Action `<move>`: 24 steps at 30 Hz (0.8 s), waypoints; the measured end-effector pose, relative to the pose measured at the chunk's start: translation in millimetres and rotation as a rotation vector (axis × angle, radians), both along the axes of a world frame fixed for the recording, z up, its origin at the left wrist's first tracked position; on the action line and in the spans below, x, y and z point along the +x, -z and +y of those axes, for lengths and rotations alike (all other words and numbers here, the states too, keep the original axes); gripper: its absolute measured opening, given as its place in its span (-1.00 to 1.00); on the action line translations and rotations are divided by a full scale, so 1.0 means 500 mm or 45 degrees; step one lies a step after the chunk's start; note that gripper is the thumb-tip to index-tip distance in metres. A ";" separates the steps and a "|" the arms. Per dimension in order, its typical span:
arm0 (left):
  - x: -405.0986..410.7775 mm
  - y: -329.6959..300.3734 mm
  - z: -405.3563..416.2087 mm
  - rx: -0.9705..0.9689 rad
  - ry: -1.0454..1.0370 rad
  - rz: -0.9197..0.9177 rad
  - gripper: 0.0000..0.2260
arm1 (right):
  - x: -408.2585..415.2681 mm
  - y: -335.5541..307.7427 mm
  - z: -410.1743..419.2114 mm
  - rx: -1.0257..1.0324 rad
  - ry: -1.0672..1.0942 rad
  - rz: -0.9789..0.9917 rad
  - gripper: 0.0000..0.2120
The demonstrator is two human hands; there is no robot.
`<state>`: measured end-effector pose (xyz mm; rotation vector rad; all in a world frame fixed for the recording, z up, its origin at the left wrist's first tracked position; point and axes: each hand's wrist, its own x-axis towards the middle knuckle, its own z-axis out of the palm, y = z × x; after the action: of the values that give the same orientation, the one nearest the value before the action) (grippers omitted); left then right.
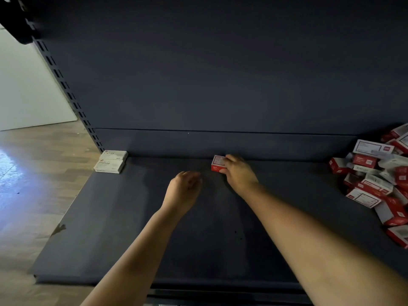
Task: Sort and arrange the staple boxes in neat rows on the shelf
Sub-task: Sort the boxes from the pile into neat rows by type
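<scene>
We see a dark back panel [220, 62] filling most of the view, and below it the dark shelf [132, 228] running toward us. To the left a slotted upright [66, 89] slants down to the shelf's back corner, with pale wall [26, 89] and wooden floor [28, 173] beyond it.

At the right edge of the shelf lies a loose pile of red and white staple boxes [379, 180], tumbled at all angles, some on top of others, well apart from everything else.

Our two bare forearms reach in from the bottom. Our right hand [237, 171] is at the back of the shelf near the middle, its fingers curled over a red and white staple box [217, 163] and gripping it by its right end; the box sits on the shelf, right against the foot of the back panel. Our left hand [184, 186] hovers just left of and nearer than the right one, its fingers loosely curled with nothing in them.

In the back left corner two white staple boxes [111, 162] lie flat, one behind the other and touching, the rear one against the panel
</scene>
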<state>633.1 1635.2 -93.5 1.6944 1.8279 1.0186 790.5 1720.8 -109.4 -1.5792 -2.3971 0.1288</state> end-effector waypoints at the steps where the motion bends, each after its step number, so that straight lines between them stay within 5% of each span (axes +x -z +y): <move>1: 0.000 0.001 0.002 -0.001 0.024 0.016 -0.83 | 0.001 0.003 0.001 -0.003 0.003 -0.021 -0.62; 6: -0.002 0.004 0.012 -0.007 0.075 0.055 -0.81 | 0.002 0.006 0.015 0.163 -0.005 -0.067 -0.72; 13: -0.014 0.007 0.003 0.003 0.088 0.133 -0.86 | -0.057 0.001 0.014 -0.018 0.041 0.059 -0.71; 24: -0.027 0.002 -0.008 0.055 0.106 0.220 -0.89 | -0.064 -0.019 0.023 -0.051 0.145 -0.095 -0.75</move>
<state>619.9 1631.0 -94.4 1.9203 1.8348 0.9080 758.7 1732.3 -100.0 -1.7636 -2.3664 0.0980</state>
